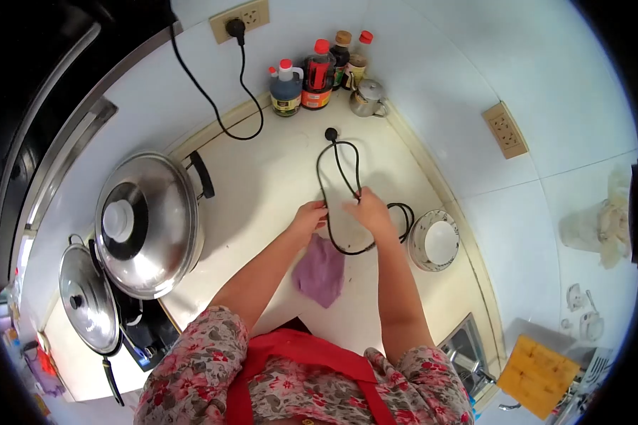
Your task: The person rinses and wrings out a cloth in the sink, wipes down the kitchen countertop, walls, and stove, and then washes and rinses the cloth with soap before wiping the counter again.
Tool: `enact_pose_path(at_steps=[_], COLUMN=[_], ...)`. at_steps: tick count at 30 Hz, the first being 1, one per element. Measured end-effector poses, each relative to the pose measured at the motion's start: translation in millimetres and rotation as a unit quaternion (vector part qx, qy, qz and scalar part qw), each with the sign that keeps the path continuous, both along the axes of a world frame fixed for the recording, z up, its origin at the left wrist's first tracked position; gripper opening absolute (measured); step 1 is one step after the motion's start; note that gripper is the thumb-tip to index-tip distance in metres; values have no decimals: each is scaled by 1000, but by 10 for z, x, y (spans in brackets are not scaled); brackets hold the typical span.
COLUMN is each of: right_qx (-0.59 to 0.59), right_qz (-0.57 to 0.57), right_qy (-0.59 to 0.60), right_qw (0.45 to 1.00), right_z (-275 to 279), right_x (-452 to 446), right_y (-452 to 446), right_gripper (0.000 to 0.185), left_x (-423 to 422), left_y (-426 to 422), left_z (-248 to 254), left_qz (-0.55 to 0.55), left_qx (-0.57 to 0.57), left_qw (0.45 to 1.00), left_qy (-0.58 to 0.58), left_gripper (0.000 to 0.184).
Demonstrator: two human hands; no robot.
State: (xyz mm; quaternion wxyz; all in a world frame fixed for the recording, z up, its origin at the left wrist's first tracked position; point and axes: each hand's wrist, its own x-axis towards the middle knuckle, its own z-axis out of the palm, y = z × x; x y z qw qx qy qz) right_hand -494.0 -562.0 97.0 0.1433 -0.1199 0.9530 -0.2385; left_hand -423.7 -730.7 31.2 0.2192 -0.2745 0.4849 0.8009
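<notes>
Above the white counter, a black power cord (358, 159) hangs in loops between my two hands. Its black plug (331, 134) points away from me at the top of the loops. My left hand (310, 219) is closed on the left side of the loop, its fingertips partly hidden. Opposite it, my right hand (371, 212) pinches the strands on the right. More of the cord curls beyond my right wrist. Beneath my left hand, a crumpled purple cloth (320, 270) lies on the counter.
Sauce bottles (319, 74) and a metal pot (368, 98) stand in the back corner. Stacked bowls (434, 241) sit at right, near the sink (468, 347). A large lidded wok (149, 227) and a lidded pan (88, 297) stand left. Another cord hangs from the wall socket (241, 20).
</notes>
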Motion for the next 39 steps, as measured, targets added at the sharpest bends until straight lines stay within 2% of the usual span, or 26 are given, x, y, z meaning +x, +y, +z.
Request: enact_pose_path(at_steps=[2, 6, 7, 8, 11, 12, 14, 16, 19, 22, 24, 25, 26, 27, 30, 32, 34, 35, 36, 38, 39], right_qx=[-12, -61, -39, -40, 3, 1, -22, -129, -221, -271, -322, -299, -318, -315, -233, -273, -238, -230, -230, -219, -190], right_qz=[-10, -49, -44, -42, -42, -33, -25, -19, 9, 59, 75, 107, 107, 151, 214, 273, 379, 398, 401, 445, 445], right_qy=[-24, -51, 2, 4, 123, 126, 167, 153, 113, 77, -11, -5, -71, -79, -130, -127, 8, 39, 37, 147, 160], right_qw=[1000, 996, 998, 998, 992, 991, 985, 980, 969, 958, 944, 948, 939, 934, 940, 914, 894, 887, 886, 856, 860], right_z=[57, -57, -23, 22, 337, 483, 946, 1271, 2113, 2507, 2693, 2676, 2657, 2595, 2324, 1984, 1921, 1926, 1883, 1704, 1595], right_x=[141, 237, 262, 283, 299, 328, 493, 726, 1338, 1839, 2178, 2292, 2438, 2559, 2960, 3172, 3431, 3587, 3680, 3805, 3863], right_y=[-101, -126, -141, -124, -96, -83, -92, -110, -305, -464, -647, -726, -839, -974, -1429, -1726, -1922, -1980, -2009, -2058, -2064], right_gripper=[38, 36, 30, 30, 21, 21, 23, 20, 17, 17, 18, 20, 21, 20, 17, 17, 16, 15, 15, 16, 17], left_x=[-32, -17, 18, 66, 239, 335, 553, 844, 1416, 2037, 2478, 2684, 2884, 3104, 3753, 4065, 4327, 4433, 4553, 4770, 4911], left_y=[97, 265, 284, 302, 233, 180, 36, -98, -254, -448, -578, -640, -698, -749, -869, -935, -982, -1045, -1071, -1140, -1211], left_z=[100, 373, 488, 602, 725, 736, 658, 632, 714, 595, 474, 454, 430, 422, 103, -46, 40, 87, 107, 150, 188], left_qz=[20, -21, -9, 3, 30, 37, 13, -10, -69, -71, -37, -20, -2, 12, 100, 122, 207, 242, 246, 231, 154], left_qx=[31, -33, -39, -44, -141, -192, -184, -176, -156, -151, -137, -133, -127, -141, -74, -68, -47, 4, 4, -50, -9], left_qw=[999, 997, 996, 995, 981, 970, 969, 967, 969, 974, 981, 988, 992, 990, 991, 990, 972, 959, 957, 959, 983], left_qy=[27, 70, 83, 95, 133, 142, 164, 182, 181, 155, 136, 81, 27, 2, -38, -27, -106, -149, -151, -158, -97], left_gripper=[38, 43, 43, 43, 40, 37, 34, 30, 24, 25, 25, 24, 24, 23, 24, 25, 25, 29, 29, 38, 53])
